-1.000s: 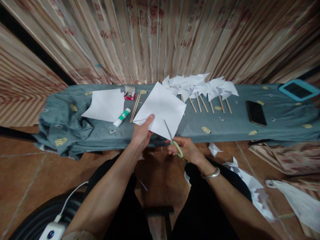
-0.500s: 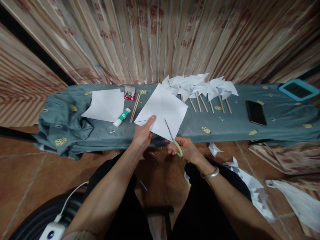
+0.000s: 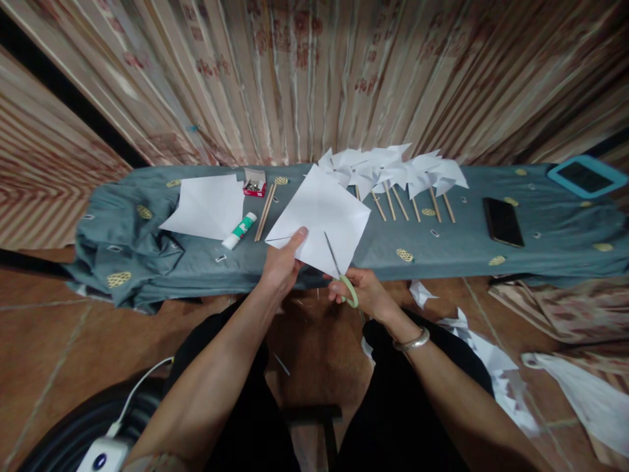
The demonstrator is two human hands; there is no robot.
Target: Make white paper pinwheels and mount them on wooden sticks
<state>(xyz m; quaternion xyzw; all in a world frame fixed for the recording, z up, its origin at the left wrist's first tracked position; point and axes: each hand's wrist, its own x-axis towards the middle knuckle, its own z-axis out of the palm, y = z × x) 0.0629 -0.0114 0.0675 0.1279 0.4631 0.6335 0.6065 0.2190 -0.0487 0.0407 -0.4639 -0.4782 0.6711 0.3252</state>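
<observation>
A bench (image 3: pixel 442 252) draped in grey-green cloth was seen across the middle, backed by a striped curtain (image 3: pixel 314 78) at 12 o'clock. At 10 o'clock a stack of white sheets (image 3: pixel 206 206) was laid, with a glue stick (image 3: pixel 239 231) at its 4 o'clock and a small red box (image 3: pixel 255 184) and loose wooden sticks (image 3: pixel 266 211) just beside. Paper pinwheels (image 3: pixel 393 169) were ranged at 1 o'clock, a black phone (image 3: pixel 502 221) and a teal-framed tablet (image 3: pixel 587 176) towards 3 o'clock. Paper scraps (image 3: pixel 491 357) were strewn on the floor at 4 o'clock.
</observation>
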